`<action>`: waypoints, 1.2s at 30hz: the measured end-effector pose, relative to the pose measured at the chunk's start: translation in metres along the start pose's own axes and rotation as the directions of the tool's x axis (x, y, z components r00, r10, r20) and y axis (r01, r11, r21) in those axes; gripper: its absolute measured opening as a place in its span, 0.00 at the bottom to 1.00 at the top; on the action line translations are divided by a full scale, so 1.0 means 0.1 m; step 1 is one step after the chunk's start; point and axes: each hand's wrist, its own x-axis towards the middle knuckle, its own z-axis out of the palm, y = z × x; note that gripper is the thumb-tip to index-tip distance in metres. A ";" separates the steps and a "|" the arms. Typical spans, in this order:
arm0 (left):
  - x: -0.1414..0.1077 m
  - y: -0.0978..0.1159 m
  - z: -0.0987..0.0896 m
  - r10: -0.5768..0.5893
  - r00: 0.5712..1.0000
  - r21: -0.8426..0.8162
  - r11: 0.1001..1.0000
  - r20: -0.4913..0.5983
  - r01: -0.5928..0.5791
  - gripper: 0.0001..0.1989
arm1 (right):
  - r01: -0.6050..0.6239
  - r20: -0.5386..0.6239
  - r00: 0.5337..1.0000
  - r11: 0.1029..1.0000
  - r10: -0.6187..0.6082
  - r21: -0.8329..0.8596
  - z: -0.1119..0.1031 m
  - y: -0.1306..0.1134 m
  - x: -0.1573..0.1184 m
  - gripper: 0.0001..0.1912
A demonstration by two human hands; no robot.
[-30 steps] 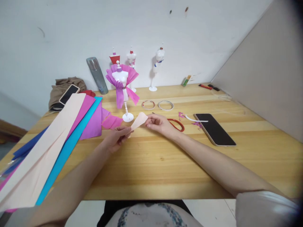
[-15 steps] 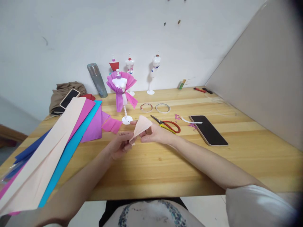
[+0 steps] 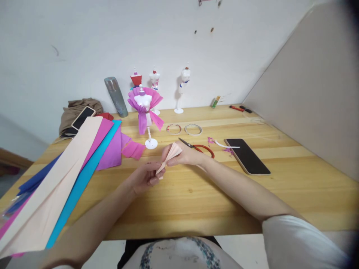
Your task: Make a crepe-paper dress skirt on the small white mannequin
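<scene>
Between both hands is a small piece of pale peach crepe paper (image 3: 174, 150), gathered narrow in the middle and fanned out at its upper end. My left hand (image 3: 146, 176) pinches its lower end; some of those fingers are partly hidden. My right hand (image 3: 183, 155) grips it near the gathered middle, thumb on the near side. Just beyond the hands stands a small white dress form (image 3: 144, 101) wrapped in purple and pink crepe paper. Scissors with red handles (image 3: 206, 149) lie right behind my right hand, partly covered by it.
Long sheets of peach crepe paper (image 3: 71, 172) and blue crepe paper (image 3: 81, 186) fill the left side. Two tape rings (image 3: 193, 129) lie mid-table, a phone (image 3: 248, 157) to the right. More dress forms (image 3: 185, 76) and a flask (image 3: 116, 97) stand by the wall.
The peach paper, a wider, flatter piece before, is now pinched into a narrow pleated fan. My right hand has closed around its middle and covers more of the scissors.
</scene>
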 end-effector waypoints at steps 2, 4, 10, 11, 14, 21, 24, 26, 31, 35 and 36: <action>0.01 -0.02 -0.02 -0.002 1.000 0.006 1.000 0.010 0.002 0.19 | -0.011 -0.031 0.999 1.000 0.011 -0.006 -0.03 -0.01 0.01 0.15; 0.02 -0.04 -0.04 0.010 1.000 0.011 1.000 0.021 -0.010 0.20 | -0.014 -0.068 0.998 1.000 0.014 0.001 -0.07 -0.01 0.01 0.15; 0.01 -0.06 -0.06 0.013 0.998 0.032 0.999 0.059 -0.015 0.23 | 0.083 -0.251 0.965 0.997 -0.080 -0.001 -0.16 -0.05 -0.03 0.11; 0.01 -0.05 -0.06 0.010 0.997 0.039 0.999 0.071 -0.013 0.24 | 0.095 -0.276 0.957 0.995 -0.093 -0.003 -0.16 -0.07 -0.04 0.10; 0.01 -0.05 -0.05 0.007 0.996 0.037 0.999 0.090 -0.010 0.25 | 0.112 -0.302 0.947 0.994 -0.112 -0.017 -0.16 -0.10 -0.06 0.09; 0.04 -0.07 -0.04 0.038 0.999 -0.027 0.999 -0.039 -0.039 0.21 | 0.095 -0.386 0.914 0.991 -0.123 -0.090 -0.12 -0.10 -0.02 0.08; 0.05 -0.06 -0.02 0.143 0.981 0.082 0.988 -0.127 -0.133 0.25 | 0.043 -0.437 0.895 0.993 -0.085 -0.107 -0.10 -0.08 -0.01 0.10; 0.05 -0.05 -0.01 0.244 0.959 0.231 0.951 -0.144 -0.207 0.27 | -0.003 -0.468 0.882 0.995 -0.044 -0.099 -0.09 -0.07 0.01 0.12; 0.02 -0.04 0.04 0.422 0.903 0.557 0.769 -0.075 -0.313 0.19 | -0.055 -0.487 0.873 0.996 0.011 -0.076 -0.06 -0.08 0.02 0.16; 0.00 -0.07 0.07 0.409 0.909 0.651 0.713 -0.082 -0.262 0.15 | -0.089 -0.511 0.859 0.994 0.046 -0.060 -0.02 -0.12 0.00 0.18; 0.00 -0.07 0.07 0.402 0.911 0.653 0.714 -0.088 -0.252 0.15 | -0.093 -0.520 0.853 0.994 0.048 -0.061 -0.01 -0.12 0.00 0.19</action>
